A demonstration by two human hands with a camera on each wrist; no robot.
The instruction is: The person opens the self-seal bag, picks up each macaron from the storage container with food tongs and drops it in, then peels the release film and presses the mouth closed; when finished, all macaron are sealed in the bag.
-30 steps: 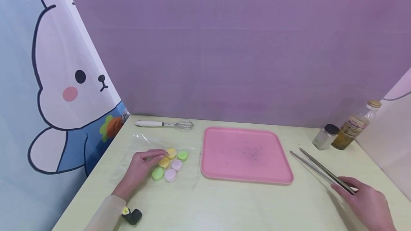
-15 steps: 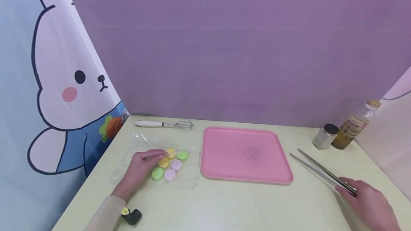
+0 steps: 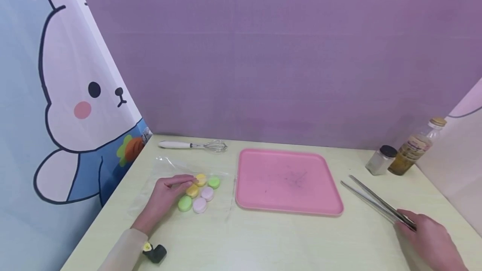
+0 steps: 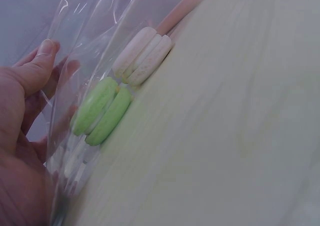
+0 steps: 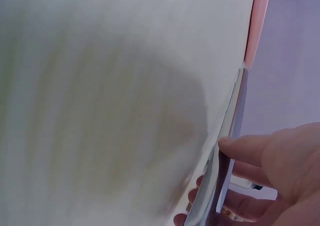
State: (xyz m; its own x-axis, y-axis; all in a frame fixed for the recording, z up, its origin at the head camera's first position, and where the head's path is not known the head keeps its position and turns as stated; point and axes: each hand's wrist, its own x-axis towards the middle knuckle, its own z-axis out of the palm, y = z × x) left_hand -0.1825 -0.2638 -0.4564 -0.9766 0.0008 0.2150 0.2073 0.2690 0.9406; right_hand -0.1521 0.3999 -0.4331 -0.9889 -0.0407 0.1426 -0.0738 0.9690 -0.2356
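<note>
On the left of the table, my left hand (image 3: 169,191) pinches a clear plastic bag (image 3: 150,183); in the left wrist view the film (image 4: 82,35) runs between thumb and fingers. Several macarons lie with the bag: yellow (image 3: 192,191), green (image 3: 185,203) and lilac (image 3: 200,205) ones. My fingertips are close to the yellow pair. From the wrist, a green macaron (image 4: 102,110) and a pale pink-looking one (image 4: 142,58) show through the film. My right hand (image 3: 429,233) holds long metal tongs (image 3: 376,202), tips pointing toward the pink tray and slightly apart. Its palm side hides the tongs' rear end.
A pink rectangular tray (image 3: 288,183) lies mid-table. Behind the bag is a whisk (image 3: 192,145) with a white handle. At the back right stand a black-lidded jar (image 3: 381,161) and a corked bottle (image 3: 412,149). A purple backdrop (image 3: 263,74) rises behind the table.
My right hand has shifted slightly right and down with the tongs, and their arms look a little closer together. The left hand, bag and macarons stay where they were.
</note>
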